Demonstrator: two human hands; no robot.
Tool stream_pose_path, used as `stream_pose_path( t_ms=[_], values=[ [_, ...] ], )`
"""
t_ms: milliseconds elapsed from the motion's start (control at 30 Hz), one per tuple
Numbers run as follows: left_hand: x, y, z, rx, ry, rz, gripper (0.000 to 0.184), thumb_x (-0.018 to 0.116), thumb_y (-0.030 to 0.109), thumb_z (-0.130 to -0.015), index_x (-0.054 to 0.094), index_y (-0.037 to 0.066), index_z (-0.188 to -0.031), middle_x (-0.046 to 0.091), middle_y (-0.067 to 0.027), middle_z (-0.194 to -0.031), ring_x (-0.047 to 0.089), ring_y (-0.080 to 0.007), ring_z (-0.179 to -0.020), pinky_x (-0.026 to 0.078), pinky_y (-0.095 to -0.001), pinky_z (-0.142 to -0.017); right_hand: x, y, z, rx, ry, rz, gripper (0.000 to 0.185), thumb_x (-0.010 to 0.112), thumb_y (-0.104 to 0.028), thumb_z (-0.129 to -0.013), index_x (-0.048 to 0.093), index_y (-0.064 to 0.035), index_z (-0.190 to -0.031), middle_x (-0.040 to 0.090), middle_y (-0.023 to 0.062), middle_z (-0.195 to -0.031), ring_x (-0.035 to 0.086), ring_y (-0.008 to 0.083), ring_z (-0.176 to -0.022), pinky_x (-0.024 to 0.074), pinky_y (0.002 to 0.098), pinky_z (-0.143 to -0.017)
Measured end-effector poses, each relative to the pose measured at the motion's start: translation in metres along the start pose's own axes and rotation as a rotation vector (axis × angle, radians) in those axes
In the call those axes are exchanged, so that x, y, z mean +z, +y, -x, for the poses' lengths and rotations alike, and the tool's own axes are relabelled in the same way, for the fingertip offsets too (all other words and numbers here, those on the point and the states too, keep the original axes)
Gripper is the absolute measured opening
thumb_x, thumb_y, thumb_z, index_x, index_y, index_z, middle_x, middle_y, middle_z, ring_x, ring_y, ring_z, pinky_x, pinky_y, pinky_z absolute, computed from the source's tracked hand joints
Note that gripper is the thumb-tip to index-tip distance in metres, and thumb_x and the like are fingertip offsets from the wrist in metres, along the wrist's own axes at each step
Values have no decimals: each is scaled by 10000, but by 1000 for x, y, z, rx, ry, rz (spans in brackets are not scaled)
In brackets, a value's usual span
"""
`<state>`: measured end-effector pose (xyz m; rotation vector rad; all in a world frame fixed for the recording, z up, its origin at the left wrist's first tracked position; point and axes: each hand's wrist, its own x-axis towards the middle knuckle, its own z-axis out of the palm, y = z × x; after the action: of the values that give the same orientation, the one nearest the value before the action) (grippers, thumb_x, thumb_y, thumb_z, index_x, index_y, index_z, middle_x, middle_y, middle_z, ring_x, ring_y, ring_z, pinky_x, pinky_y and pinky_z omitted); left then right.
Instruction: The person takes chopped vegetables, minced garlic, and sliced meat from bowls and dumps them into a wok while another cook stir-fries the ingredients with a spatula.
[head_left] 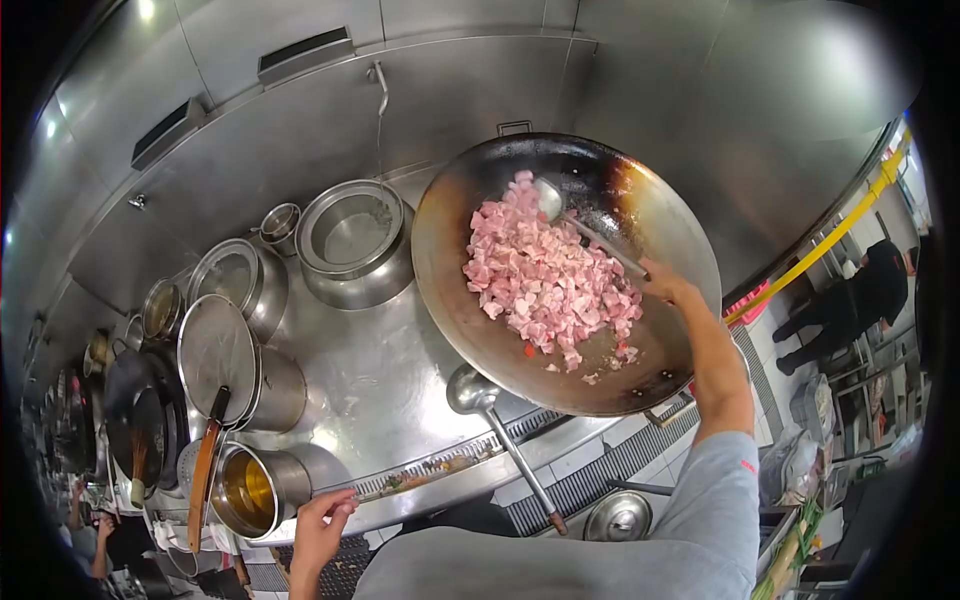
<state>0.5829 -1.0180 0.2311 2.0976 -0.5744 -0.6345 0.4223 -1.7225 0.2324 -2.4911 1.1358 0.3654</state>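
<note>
A big dark wok [452,285] holds a heap of diced pink raw meat [545,270], with its lower right inside surface bare. My right hand [664,281] is closed around the handle of a ladle [548,200], whose bowl rests at the top of the meat. My left hand [322,525] hangs by the counter's front edge with nothing visible in it, its fingers loosely bent and apart. The metal pot of yellow oil [250,490] stands just left of that hand. A second ladle [485,405] lies on the counter below the wok, its handle reaching over the edge.
A round mesh strainer [217,350] rests across a tall pot [280,390]. Water runs from a tap [379,85] into a steel pot [350,230]. A drain slot [450,465] with scraps follows the counter's front. A co-worker [855,295] in dark clothes stands at far right.
</note>
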Motion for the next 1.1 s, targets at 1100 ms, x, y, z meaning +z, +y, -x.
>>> stream_pose_path(
  t_ms=[1100],
  values=[
    [-38, -13, -15, 389, -319, 245, 223, 607, 8, -922, 697, -3, -1126, 718, -143, -972, 703, -198, -873, 540, -288, -783, 133, -140, 172, 83, 385, 580, 330, 544, -127, -921, 534, -22, -1234, 734, 142, -986, 737, 316, -882, 604, 422, -719]
  ],
)
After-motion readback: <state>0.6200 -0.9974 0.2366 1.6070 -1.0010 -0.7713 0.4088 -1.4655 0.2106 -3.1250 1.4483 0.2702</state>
